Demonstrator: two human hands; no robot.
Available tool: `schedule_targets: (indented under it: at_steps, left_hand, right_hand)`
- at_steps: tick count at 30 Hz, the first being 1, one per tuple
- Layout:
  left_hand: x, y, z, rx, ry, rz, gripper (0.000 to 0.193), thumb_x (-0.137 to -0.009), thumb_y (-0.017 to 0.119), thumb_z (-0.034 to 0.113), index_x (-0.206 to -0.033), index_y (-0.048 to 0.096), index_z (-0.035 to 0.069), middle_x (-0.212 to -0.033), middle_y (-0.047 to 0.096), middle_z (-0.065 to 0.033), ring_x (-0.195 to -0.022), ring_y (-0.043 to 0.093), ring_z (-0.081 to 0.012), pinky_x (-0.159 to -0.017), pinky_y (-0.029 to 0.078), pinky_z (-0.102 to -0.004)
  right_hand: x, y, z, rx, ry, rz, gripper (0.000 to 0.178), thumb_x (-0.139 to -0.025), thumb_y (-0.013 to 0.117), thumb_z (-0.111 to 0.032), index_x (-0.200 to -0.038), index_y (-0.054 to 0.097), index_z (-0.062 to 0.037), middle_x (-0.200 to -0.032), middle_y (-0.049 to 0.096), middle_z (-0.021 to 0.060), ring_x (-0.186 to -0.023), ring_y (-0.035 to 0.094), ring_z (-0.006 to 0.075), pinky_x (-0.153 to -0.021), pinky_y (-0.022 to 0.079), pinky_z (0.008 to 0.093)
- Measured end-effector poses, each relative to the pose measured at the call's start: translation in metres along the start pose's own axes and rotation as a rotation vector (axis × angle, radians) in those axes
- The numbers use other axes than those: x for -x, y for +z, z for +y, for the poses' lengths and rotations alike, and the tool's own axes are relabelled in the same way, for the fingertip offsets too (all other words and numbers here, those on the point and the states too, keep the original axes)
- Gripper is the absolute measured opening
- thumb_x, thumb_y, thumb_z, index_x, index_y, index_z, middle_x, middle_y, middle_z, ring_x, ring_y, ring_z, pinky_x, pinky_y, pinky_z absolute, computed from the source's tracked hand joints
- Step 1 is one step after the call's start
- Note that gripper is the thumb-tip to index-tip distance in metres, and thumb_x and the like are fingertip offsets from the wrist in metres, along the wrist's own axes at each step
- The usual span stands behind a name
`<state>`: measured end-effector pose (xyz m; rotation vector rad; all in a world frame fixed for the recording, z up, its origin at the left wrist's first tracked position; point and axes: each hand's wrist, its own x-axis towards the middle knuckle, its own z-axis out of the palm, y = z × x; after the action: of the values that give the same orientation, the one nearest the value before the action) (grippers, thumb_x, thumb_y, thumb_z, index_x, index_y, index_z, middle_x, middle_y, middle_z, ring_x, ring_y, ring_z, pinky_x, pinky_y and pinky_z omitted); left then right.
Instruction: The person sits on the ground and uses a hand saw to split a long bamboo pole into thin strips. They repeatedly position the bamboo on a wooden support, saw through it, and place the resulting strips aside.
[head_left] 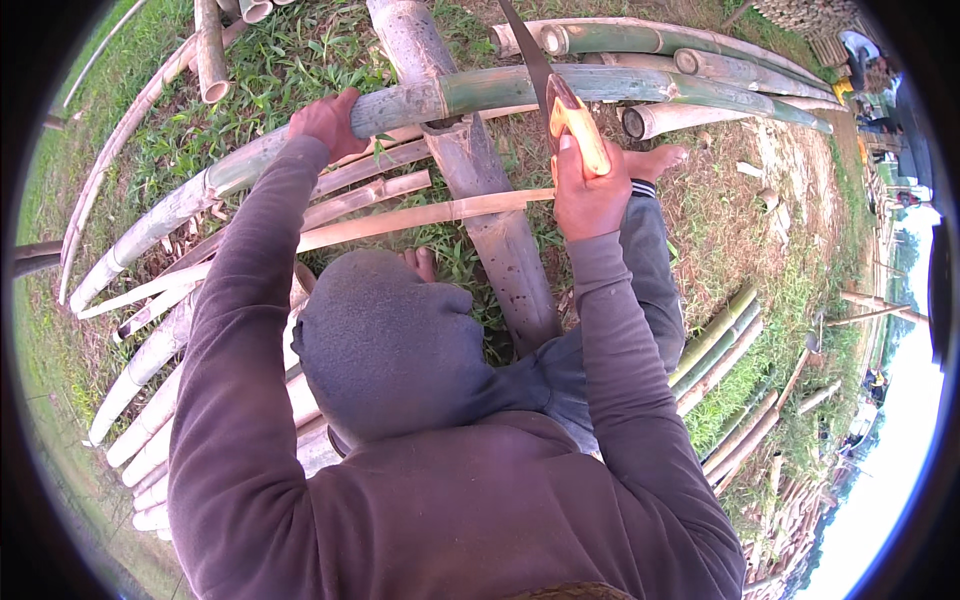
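Observation:
My left hand (328,124) is wrapped round a long bamboo pole (490,90), pale on the left and greener to the right. In my right hand (590,190) is a handsaw (578,128), its light wooden handle in my closed fingers. The saw's dark blade (527,42) lies across the pole and points away from me; whether it has cut in cannot be told. A thick, weathered bamboo log (480,180) runs beneath the pole between my hands. My bent knee (385,335) in dark cloth is below the pole, and my bare right foot (657,161) is beyond my right hand.
Split bamboo strips (430,214) lie on the near side of the pole. More bamboo poles (690,65) are stacked at the far right, others (715,345) on the grass at right and several (150,420) at left. Other people (872,75) are at the right edge.

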<state>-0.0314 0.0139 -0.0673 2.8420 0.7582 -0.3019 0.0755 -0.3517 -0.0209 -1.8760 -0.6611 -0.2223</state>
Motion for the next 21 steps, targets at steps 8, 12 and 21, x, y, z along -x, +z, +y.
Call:
schedule_targets:
  at_steps: [8,12,21]
  left_hand:
    - [0.000,-0.001,-0.001,-0.007,0.026,0.022,0.066,-0.077,0.084,0.046,-0.132,0.059,0.018,-0.119,0.075,-0.0146,-0.110,0.074,-0.0359,-0.096,0.059,-0.0494]
    - [0.000,0.004,-0.003,0.006,0.023,0.009,0.068,-0.077,0.085,0.046,-0.133,0.058,0.018,-0.119,0.074,-0.0135,-0.111,0.074,-0.0360,-0.097,0.059,-0.0497]
    - [0.006,-0.007,0.001,0.022,0.014,0.012,0.065,-0.077,0.085,0.045,-0.131,0.060,0.020,-0.119,0.073,-0.0122,-0.113,0.073,-0.0355,-0.098,0.058,-0.0491]
  right_hand:
    - [0.132,-0.106,-0.072,0.111,0.273,-0.012,0.024,-0.099,0.074,-0.011,-0.114,0.065,0.0053,-0.087,0.075,0.0100,-0.071,0.069,0.0134,-0.067,0.057,0.0295]
    - [0.117,-0.103,-0.089,0.046,0.119,0.012,0.019,-0.106,0.067,-0.014,-0.113,0.063,0.0034,-0.078,0.067,0.0042,-0.055,0.057,0.0061,-0.051,0.047,0.0220]
    - [-0.003,-0.016,-0.016,-0.257,0.208,-0.096,0.032,-0.100,0.076,-0.012,-0.125,0.065,0.0042,-0.092,0.070,0.0027,-0.076,0.062,0.0081,-0.068,0.052,0.0269]
